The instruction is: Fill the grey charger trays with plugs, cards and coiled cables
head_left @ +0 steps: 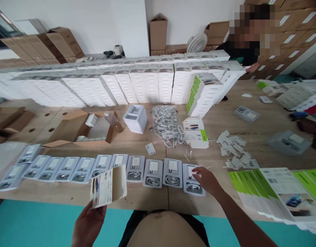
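Note:
My left hand (89, 219) grips a printed cardboard product box (103, 187), tilted, with its open end facing right. It is above the table's front edge, in front of a row of plastic trays. My right hand (205, 180) reaches over the tray at the row's right end (194, 190), thumb and forefinger bent together at its white block (191, 171). Whether they grip the block or the tray's edge I cannot tell. Each tray, such as this middle one (153, 173), carries a white block above and a coiled cable below.
Coiled white cables (168, 125), flat printed cartons (195, 132) and a white stack of trays (135, 118) stand behind the row. White slips (232, 149) and green-and-white boxes (253, 188) lie right. Stacked boxes (147, 82) form a wall; a person (240, 55) is beyond it.

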